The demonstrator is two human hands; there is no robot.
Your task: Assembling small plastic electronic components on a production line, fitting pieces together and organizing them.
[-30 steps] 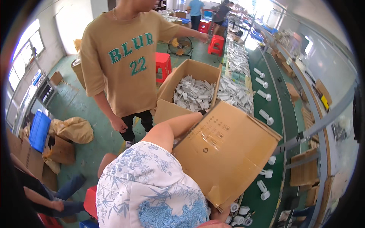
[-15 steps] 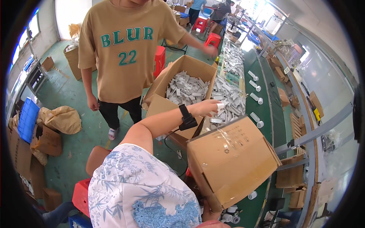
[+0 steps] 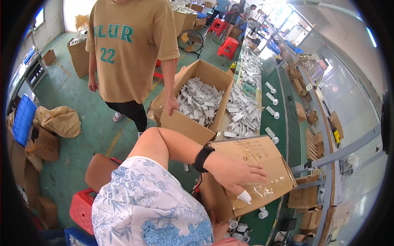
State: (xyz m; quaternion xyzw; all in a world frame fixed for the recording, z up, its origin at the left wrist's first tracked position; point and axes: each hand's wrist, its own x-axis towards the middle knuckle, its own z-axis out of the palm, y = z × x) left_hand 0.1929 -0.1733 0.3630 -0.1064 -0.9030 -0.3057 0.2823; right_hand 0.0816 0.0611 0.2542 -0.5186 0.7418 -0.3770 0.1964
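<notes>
Shifted since the earlier frame: the co-worker's hand (image 3: pixel 171 105), brought back to the open carton's (image 3: pixel 186 126) near flap; the left hand (image 3: pixel 232 171), moved from above the loose heap (image 3: pixel 244 112) to above the taped carton (image 3: pixel 275 169). White fittings (image 3: pixel 272 112) were spaced singly along the green belt (image 3: pixel 282 124). Open carton was well filled, flaps unclosed. Taped carton was held tilted over the belt's left edge, contents hidden, right corner crowded by a grey brace (image 3: pixel 347 146). Heap was left unboxed. Left fingers were slightly parted, nothing pinched; the right hand's (image 3: pixel 220 228) grip at the near corner could not be told.
</notes>
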